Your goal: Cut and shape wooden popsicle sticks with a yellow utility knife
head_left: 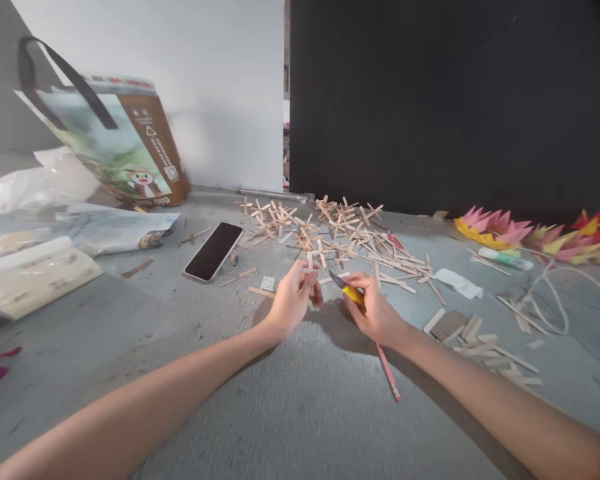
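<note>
My right hand [377, 312] is wrapped round a yellow utility knife [354, 295], its dark blade pointing up and to the left, toward my other hand. Fingers curled in a pinch, my left hand [295, 293] holds a small wooden stick [309, 259] that pokes up from the fingertips; its lower part is hidden. A narrow gap separates the blade from the left fingers. Under and behind my right hand lies a pink pencil [390, 375] on the grey table. Just beyond both hands spreads a pile of thin wooden sticks [340, 223], several joined into crosses.
A phone [214, 252] lies left of the pile. Behind it stand a printed carry bag [130, 147] and plastic packets [35, 273]. At right are short wooden pieces [485, 347], a white cable [555, 300], a glue-like tube [505, 259] and folded paper petals [495, 225].
</note>
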### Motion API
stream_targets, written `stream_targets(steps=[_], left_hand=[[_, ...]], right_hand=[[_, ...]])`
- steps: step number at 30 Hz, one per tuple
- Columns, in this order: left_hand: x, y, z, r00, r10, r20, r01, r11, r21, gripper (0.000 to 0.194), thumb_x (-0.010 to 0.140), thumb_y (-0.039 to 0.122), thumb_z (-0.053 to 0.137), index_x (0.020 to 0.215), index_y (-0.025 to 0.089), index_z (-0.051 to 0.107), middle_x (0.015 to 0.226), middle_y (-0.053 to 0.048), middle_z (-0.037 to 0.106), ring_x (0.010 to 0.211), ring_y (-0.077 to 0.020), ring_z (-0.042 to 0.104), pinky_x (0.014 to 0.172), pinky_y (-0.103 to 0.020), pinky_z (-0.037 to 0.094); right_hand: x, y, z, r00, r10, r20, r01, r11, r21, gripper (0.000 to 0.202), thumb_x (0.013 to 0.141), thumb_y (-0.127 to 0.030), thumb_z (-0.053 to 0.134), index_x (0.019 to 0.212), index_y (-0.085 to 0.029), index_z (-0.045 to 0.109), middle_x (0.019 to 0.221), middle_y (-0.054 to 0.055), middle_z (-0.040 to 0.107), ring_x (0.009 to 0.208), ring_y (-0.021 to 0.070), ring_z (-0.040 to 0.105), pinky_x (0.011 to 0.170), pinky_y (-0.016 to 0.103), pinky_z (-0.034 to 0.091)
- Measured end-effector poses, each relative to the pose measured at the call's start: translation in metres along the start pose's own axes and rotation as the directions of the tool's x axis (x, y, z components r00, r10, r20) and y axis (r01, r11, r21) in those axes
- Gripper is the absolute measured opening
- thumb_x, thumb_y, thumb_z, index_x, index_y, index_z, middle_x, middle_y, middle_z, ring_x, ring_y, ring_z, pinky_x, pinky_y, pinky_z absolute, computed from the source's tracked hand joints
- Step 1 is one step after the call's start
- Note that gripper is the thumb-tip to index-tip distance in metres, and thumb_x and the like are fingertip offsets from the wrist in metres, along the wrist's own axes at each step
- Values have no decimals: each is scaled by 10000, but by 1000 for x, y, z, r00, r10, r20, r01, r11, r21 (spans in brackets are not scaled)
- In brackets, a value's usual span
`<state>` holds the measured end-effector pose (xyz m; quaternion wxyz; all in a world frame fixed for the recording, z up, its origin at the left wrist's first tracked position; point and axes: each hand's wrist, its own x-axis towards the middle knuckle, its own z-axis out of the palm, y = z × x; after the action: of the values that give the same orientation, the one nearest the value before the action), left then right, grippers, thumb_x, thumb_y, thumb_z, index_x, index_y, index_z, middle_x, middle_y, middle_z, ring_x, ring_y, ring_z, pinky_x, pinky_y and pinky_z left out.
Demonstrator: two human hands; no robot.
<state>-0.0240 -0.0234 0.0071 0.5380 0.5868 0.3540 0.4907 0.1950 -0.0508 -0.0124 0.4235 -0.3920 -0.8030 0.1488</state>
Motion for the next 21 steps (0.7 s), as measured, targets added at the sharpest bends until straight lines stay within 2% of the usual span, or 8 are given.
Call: stream_targets(steps=[4, 7, 9, 11, 13, 16, 18, 21], left_hand=[[3, -2, -4, 1000, 11, 26, -13, 996, 89, 316, 1001, 395, 549, 1245, 196, 536, 699, 37, 611, 579, -101, 590, 587, -214, 467], [6, 2, -6, 999, -8, 34, 7, 1000, 23, 278, 996, 430, 539, 1114, 180, 563, 747, 3, 644, 610, -117, 644, 622, -244, 530], [8, 5, -9, 997, -68, 35, 68, 998, 1, 307, 990, 492, 537, 1030, 187, 549, 744, -6, 653, 550, -124, 644, 543, -241, 526], [9, 5, -14, 991, -131, 20, 131, 991, 30, 344, 988, 545, 527, 1053, 208, 539, 665, 30, 610, 422, -104, 557, 406, -195, 416], [11, 1, -18, 990, -143, -3, 143, 987, 77, 342, 1007, 551, 486, 1082, 221, 540, 574, 80, 500, 353, -74, 428, 354, -161, 301], [15, -9, -20, 997, -74, -26, 75, 995, 70, 278, 1024, 468, 477, 1141, 220, 521, 603, 93, 456, 401, -58, 412, 397, -149, 301], [18, -14, -21, 1000, -10, -14, 10, 1000, 27, 253, 1004, 405, 523, 1156, 205, 494, 643, 80, 503, 462, -61, 466, 455, -157, 369], [21, -16, -23, 999, -22, 28, 23, 999, -34, 285, 984, 407, 545, 1158, 188, 490, 716, 34, 592, 510, -91, 565, 477, -193, 442]], right_hand=[[-5, 1, -3, 992, 37, -120, -25, 994, 107, 236, 1070, -276, 488, 1306, -254, 475, 1242, 124, 643, 1057, 224, 701, 893, 389, 583], [-4, -2, -7, 995, 30, -94, -27, 999, 28, 319, 1076, -280, 499, 1395, -292, 514, 1125, 63, 712, 909, 187, 728, 837, 337, 580], [-1, -4, -9, 998, 33, -61, -36, 998, -44, 350, 1078, -293, 502, 1427, -307, 531, 1073, 48, 733, 867, 181, 727, 819, 323, 571], [1, -4, -9, 994, 84, -68, -90, 993, -81, 354, 1078, -323, 500, 1430, -300, 534, 1047, 48, 730, 825, 181, 714, 789, 320, 563], [2, -3, -6, 984, 153, -93, -160, 984, -82, 380, 1066, -360, 521, 1437, -279, 492, 1019, 51, 706, 785, 185, 691, 750, 326, 554], [2, -1, 0, 979, 178, -97, -181, 983, -15, 486, 1038, -357, 561, 1463, -235, 360, 1028, 68, 647, 846, 208, 673, 794, 365, 560], [2, -1, 3, 986, 143, -89, -138, 989, 59, 510, 1032, -329, 555, 1465, -215, 311, 1103, 104, 611, 956, 226, 664, 878, 401, 564], [2, -1, 4, 991, 118, -66, -107, 982, 153, 483, 1049, -322, 514, 1481, -220, 325, 1222, 145, 587, 1042, 234, 660, 935, 423, 570]])
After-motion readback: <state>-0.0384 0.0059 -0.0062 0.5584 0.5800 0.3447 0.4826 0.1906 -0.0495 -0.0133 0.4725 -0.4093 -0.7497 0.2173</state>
